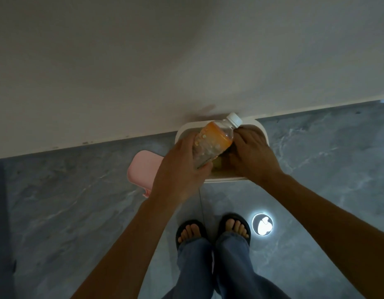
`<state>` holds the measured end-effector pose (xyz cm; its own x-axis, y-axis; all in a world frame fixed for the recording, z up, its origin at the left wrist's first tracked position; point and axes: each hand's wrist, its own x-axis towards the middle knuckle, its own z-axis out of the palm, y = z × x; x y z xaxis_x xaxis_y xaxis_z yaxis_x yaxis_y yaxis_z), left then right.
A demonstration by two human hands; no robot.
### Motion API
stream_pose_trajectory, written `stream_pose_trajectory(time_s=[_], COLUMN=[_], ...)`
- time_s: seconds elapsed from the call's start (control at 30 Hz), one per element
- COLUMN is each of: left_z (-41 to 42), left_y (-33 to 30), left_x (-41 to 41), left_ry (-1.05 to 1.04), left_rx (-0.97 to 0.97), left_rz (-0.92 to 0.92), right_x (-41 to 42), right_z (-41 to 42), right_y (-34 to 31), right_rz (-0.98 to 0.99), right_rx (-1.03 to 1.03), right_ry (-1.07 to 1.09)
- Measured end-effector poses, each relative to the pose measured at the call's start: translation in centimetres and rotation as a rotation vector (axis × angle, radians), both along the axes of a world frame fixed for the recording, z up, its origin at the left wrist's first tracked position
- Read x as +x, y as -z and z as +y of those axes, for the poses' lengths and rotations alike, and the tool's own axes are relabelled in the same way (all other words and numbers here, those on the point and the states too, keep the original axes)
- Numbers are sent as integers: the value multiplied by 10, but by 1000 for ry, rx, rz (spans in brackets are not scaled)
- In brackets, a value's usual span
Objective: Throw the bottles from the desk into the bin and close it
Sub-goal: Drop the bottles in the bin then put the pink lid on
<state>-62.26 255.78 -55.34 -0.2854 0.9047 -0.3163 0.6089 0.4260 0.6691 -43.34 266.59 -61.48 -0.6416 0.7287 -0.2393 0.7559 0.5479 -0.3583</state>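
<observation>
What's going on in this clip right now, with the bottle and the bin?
A person stands over an open white plastic bin set against the wall. The left hand holds a clear plastic bottle with an orange label and white cap tilted above the opening, not yet dropped. The right hand reaches down into the bin; what it touches is hidden. A pink plastic lid lies on the grey floor beside the bin, so it is not closed yet.

Grey marbled floor (pixel 68 212) carries white bin (pixel 265 134), pink lid (pixel 143 167) beside it.
</observation>
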Motion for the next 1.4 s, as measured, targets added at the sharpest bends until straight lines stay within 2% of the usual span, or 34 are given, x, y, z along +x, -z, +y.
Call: stream_pose_trajectory(time_s=[0.1, 0.2, 0.33, 0.5, 0.73, 0.9, 1.0, 1.2, 1.3, 1.4], left_z=[9, 19, 30, 39, 48, 48, 38, -16, -62, -114], left_y=[-1, 8, 40, 79, 100, 102, 90, 33, 1, -7], left_x=[5, 15, 27, 31, 36, 28, 27, 8, -9, -29], left_ry=[70, 203, 372, 388, 442, 475, 414, 189, 105, -37], left_rx=[2, -3, -90, -263, -327, -335, -310, 3, 101, 27], left_rz=[76, 253, 346, 304, 326, 265, 172, 111, 159, 170], right_x=[23, 42, 48, 44, 43, 46, 46, 33, 19, -1], right_z=[-18, -42, -58, -59, -55, -52, -52, -60, -82, -114], right_y=[-20, -26, -13, 9, 20, 21, 16, -27, -64, -93], right_rz=[66, 72, 160, 195, 226, 181, 146, 34, 65, 135], right_rx=[82, -6, -101, -90, -30, -11, -30, -88, -87, -126], right_ry=[34, 205, 377, 419, 390, 353, 357, 336, 186, -19])
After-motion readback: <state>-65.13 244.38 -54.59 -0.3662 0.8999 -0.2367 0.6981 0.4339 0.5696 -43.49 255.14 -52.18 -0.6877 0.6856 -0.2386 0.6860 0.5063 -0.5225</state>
